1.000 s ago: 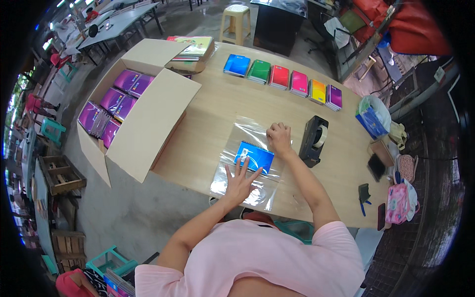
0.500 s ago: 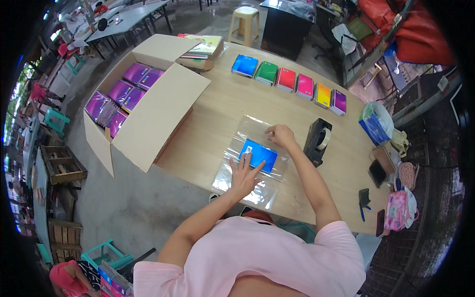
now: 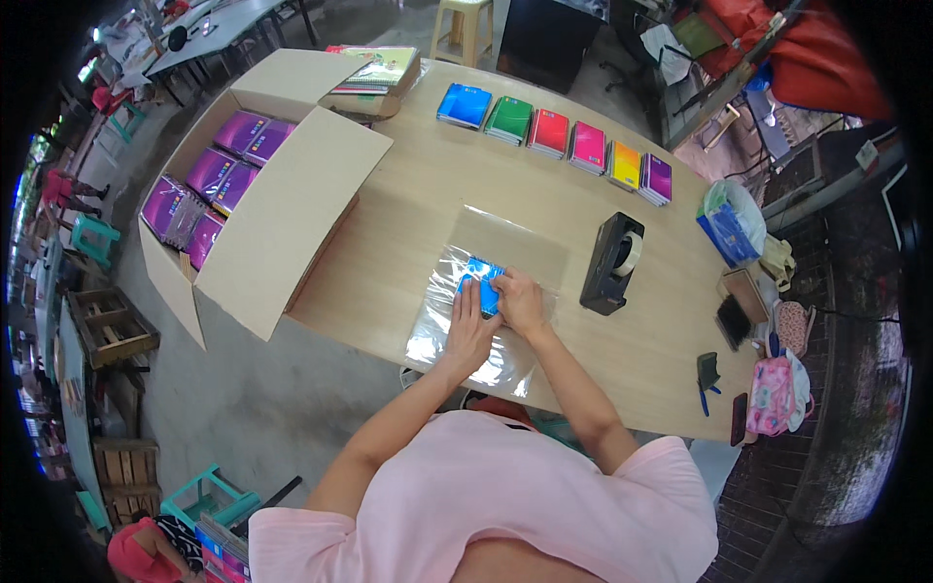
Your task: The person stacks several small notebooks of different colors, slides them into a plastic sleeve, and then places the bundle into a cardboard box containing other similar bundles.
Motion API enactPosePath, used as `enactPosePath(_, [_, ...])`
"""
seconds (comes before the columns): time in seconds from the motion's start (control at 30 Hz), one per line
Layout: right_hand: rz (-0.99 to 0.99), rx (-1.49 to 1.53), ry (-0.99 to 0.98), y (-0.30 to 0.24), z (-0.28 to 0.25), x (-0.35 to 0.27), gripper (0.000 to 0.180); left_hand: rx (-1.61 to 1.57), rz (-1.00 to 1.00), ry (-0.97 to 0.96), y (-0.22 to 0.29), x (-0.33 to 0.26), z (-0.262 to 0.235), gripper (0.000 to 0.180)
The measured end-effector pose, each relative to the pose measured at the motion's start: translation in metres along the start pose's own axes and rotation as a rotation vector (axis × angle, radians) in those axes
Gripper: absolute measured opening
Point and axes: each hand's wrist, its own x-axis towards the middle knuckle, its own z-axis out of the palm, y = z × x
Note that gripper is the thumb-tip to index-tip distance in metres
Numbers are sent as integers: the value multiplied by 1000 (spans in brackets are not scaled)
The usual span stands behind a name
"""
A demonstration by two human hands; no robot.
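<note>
Here, left to right across the table:
Carton: an open cardboard box (image 3: pixel 262 223) at the left edge, holding purple notebooks (image 3: pixel 209 180) laid flat in rows.
Wrap: a clear plastic sheet (image 3: pixel 486 301) spread on the wooden table (image 3: pixel 408 253), crinkled near the front edge.
Left hand: the left hand (image 3: pixel 468 330) lies flat, fingers spread and pressing down on the sheet and the near edge of the blue notebook (image 3: pixel 479 277).
Right hand: the right hand (image 3: pixel 520 301) rests on the same notebook, fingers curled over it and pinning the film.
Tape: a black tape dispenser (image 3: pixel 612 262) stands just right of the sheet, untouched.
Row behind: six notebooks (image 3: pixel 573 146), blue to purple, lie unwrapped.
Progress: judging from this, the wrapping of one book is under way and not yet taped; the rest remain.
</note>
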Motion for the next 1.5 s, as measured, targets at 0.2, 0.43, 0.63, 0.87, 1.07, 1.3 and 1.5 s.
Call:
enactPosePath(0.2, [24,9,31,-2,3,-4,6,-87,8,72,4,6,7,34])
enactPosePath(0.43, [-22,-68,8,-7,10,-6,5,-81,-37,96,4,12,14,38])
enactPosePath(0.63, [-79,-193,-125,-16,3,-20,32,16,-109,-174,-1,5,-8,49])
enactPosePath(0.87, [-125,-296,-158,-17,-1,-43,51,29,126,-21,-31,15,-55,49])
enactPosePath(1.07, [-70,75,-27,-5,-14,-51,37,84,190,18,-55,17,-31,48])
enactPosePath(1.3, [1105,584,619,150,-125,-55,20,66,125,65,-40,14,-32,45])
enactPosePath(1.5, [1035,592,528,161,-119,-68,22,60,132,82,-46,14,-27,45])
